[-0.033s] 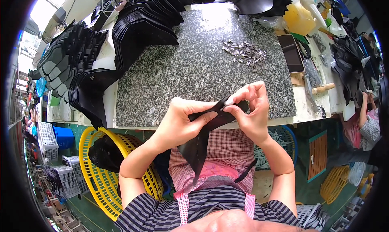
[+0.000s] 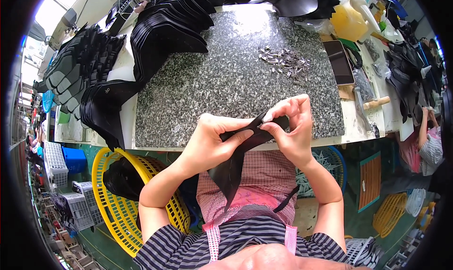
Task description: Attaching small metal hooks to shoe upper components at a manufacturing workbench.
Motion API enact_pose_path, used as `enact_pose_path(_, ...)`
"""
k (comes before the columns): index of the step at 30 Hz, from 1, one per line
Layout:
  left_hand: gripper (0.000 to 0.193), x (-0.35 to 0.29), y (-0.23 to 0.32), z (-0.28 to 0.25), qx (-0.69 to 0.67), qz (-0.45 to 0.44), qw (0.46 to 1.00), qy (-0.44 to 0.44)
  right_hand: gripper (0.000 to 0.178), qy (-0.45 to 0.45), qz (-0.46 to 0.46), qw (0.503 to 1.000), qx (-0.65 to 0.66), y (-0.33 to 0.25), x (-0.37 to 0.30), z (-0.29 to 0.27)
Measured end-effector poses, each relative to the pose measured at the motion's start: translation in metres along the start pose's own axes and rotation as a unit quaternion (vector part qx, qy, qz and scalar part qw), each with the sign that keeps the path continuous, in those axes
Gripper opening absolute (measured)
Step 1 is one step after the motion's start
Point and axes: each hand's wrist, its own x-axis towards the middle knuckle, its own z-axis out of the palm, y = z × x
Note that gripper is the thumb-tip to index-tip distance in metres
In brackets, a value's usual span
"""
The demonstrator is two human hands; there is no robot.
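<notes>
Black sheet piece (image 2: 229, 173) pinched between two hands at the near edge of the granite slab (image 2: 212, 95).
It looks light, soft and bendy, faintly slick, hardly fragile; its bunched upper part seems the surest hold, since the lower end hangs loose. The left hand (image 2: 210, 142) grips it thumb over fingers; the right hand (image 2: 295, 133) pinches its upper part, any small part there hidden. Beyond lie small metal fittings (image 2: 285, 64).
</notes>
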Motion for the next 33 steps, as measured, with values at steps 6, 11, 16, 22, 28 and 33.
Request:
enact_pose_path(6,0.028,-0.003,0.001,0.002,0.235,0.117,0.964,0.047,0.064,-0.008,-0.122,0.987,-0.101,0.001,-0.004,-0.001)
enact_pose_path(11,0.028,-0.001,-0.007,0.010,0.236,0.235,0.933,0.133,0.050,-0.004,-0.273,0.954,-0.128,0.009,-0.007,-0.005)
enact_pose_path(16,0.028,-0.009,-0.011,0.017,0.184,0.265,0.935,0.146,0.037,-0.018,-0.277,0.947,-0.165,0.000,-0.010,-0.005)
enact_pose_path(22,0.030,-0.009,-0.003,0.021,0.191,0.297,0.923,0.153,0.018,0.030,-0.278,0.947,-0.158,-0.010,-0.014,-0.003)
enact_pose_path(28,0.030,-0.014,-0.007,0.024,0.185,0.310,0.919,0.159,0.021,-0.005,-0.288,0.937,-0.196,-0.001,-0.018,-0.002)
enact_pose_path(33,0.029,-0.015,-0.008,0.020,0.209,0.339,0.907,0.135,0.027,-0.076,-0.270,0.943,-0.180,-0.009,-0.015,-0.006)
